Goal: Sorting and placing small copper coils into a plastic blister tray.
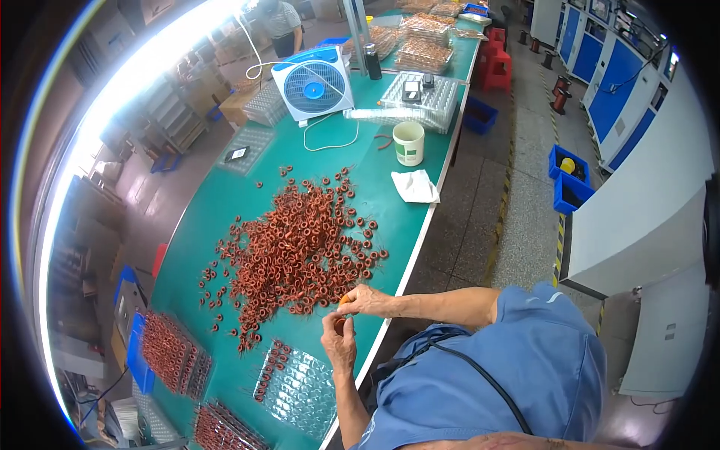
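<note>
A big heap of small red-brown ring coils (300,240) with thin wire leads lies on the green table. At its near right edge, my left hand (339,343) is closed on a ring coil (340,325), partly hidden by the fingers. Right beside it, my right hand (369,301) has its fingers pinched together, close to the left fingertips. Something small and orange-yellow (346,298) shows at the right fingertips; its kind cannot be made out. Nearest my left forearm lies a clear plastic tray (304,394) with pockets, its far-left rows holding several coils (271,367).
Stacked trays full of coils (174,356) stand at the table's left edge, with another stack (225,427) nearer. Farther along are a white tissue (415,187), a pale bucket (409,143), a blue-white box fan (313,84) and a stack of clear trays (424,97).
</note>
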A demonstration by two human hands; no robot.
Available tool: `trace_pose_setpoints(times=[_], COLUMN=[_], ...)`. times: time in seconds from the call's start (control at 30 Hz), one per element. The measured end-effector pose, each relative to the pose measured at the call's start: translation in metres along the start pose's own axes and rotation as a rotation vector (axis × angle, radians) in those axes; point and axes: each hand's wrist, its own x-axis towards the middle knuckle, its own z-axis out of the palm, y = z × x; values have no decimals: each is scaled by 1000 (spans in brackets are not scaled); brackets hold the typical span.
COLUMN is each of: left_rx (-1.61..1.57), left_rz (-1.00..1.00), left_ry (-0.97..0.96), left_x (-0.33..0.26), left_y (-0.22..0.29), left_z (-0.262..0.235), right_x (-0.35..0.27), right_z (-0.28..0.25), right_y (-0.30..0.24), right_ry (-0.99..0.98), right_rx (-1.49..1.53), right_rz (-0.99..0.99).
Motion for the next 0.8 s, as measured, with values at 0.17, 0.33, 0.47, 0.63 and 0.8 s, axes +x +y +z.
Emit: trace_pose_setpoints(times=[0.17,0.33,0.47,0.63,0.8], left_rx=[26,288,204,-557,-673], left_rz=[-1,-18,-4,-305,-384], left_ry=[-9,158,161,-40,-102], left_x=[-5,-9,-7,-18,-14], left_y=[8,13,-8,-7,0], left_z=[4,11,11,1,-11], right_x=[-4,-18,-27,-21,-20], right_z=[-1,16,32,7,13], right_y=[1,-5,-6,5,-2], right_ry=[38,405,322,270,257], right_rx=[-74,-816,-898,-453,-657], right_rz=[13,-745,-926,-420,-791])
